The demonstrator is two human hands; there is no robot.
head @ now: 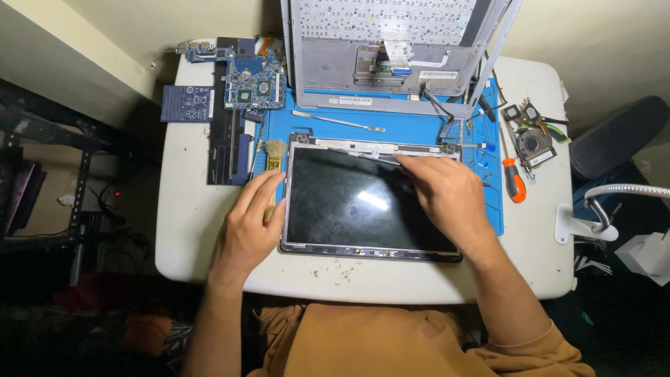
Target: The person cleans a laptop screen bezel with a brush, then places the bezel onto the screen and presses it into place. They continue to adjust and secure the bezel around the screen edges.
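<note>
A laptop screen panel (356,209) lies flat, glass up, on a blue work mat (405,126) on a white table (188,209). My left hand (251,223) rests on the panel's left edge with its fingers curled over the frame. My right hand (447,192) is over the panel's upper right part, its fingertips pinched on a thin dark tool or strip near the top bezel (377,146). What exactly the right fingers grip is too small to tell.
A grey laptop base (391,63) stands upturned at the back. A blue circuit board (252,80) and black battery (227,150) lie at the left. A brush (274,157), a metal pry tool (338,121), an orange screwdriver (513,183) and a cooling fan (534,139) lie around.
</note>
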